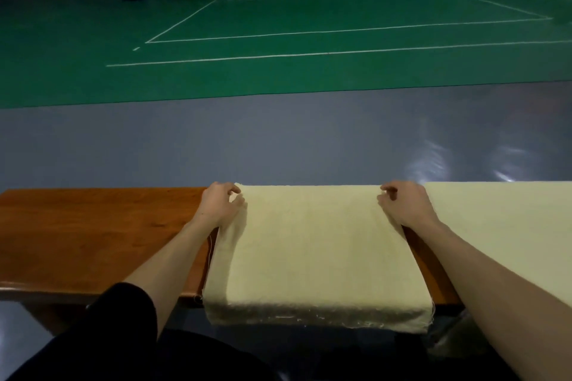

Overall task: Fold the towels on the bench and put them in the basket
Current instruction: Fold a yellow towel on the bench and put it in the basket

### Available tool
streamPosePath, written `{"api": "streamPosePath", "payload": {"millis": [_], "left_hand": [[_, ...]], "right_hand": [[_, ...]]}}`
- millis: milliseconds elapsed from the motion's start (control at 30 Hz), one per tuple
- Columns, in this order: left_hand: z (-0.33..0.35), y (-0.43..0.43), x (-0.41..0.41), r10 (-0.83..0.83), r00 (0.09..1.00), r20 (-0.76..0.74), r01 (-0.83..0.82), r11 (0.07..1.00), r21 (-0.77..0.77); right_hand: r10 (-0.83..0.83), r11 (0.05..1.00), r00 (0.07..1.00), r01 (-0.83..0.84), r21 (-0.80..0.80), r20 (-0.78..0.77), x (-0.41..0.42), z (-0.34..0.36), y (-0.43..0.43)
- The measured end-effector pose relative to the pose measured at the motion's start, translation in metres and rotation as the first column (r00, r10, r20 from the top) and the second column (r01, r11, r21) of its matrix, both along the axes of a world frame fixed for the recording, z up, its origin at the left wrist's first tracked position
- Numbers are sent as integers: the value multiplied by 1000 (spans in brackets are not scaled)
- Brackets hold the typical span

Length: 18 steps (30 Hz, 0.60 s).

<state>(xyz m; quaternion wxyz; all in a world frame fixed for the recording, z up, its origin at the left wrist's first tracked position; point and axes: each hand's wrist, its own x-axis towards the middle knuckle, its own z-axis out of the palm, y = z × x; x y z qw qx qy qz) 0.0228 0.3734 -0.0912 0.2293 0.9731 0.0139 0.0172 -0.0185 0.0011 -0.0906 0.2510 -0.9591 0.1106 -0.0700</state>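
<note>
Beyond dark sleeve (123, 312), left hand (221, 202) and right hand (402, 204) seemingly pinch far corners of crosswise towel (312, 257).

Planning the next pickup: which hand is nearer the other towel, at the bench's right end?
Right. The right hand sits just left of the other towel; the left hand is across the middle towel, farther left.
</note>
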Motion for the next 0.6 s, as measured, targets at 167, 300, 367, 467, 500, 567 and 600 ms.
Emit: {"api": "streamPosePath", "payload": {"millis": [167,300,367,467,500,567,600], "left_hand": [[-9,2,31,33,999,15,-33,999,-3],[-13,-2,38,104,994,41,-102,993,-68],[-12,-3,36,129,990,58,-122,985,-119],[-2,-5,28,147,984,98,-122,967,-224],[2,-5,24,144,985,98,-115,960,-256],[10,-5,15,137,987,86,-103,942,-321],[14,-5,10,134,988,73,-99,928,-360]], "right_hand": [[-77,995,995,72,-68,-66,34,-5,0],[-140,990,989,141,13,-37,45,-15,2],[-151,987,989,151,53,0,43,-17,2],[-132,985,990,126,115,45,35,-14,-3],[-120,985,991,111,133,63,31,-10,-5],[-95,981,991,77,175,93,22,-1,-10],[-89,978,991,69,196,96,16,2,-12]]}}
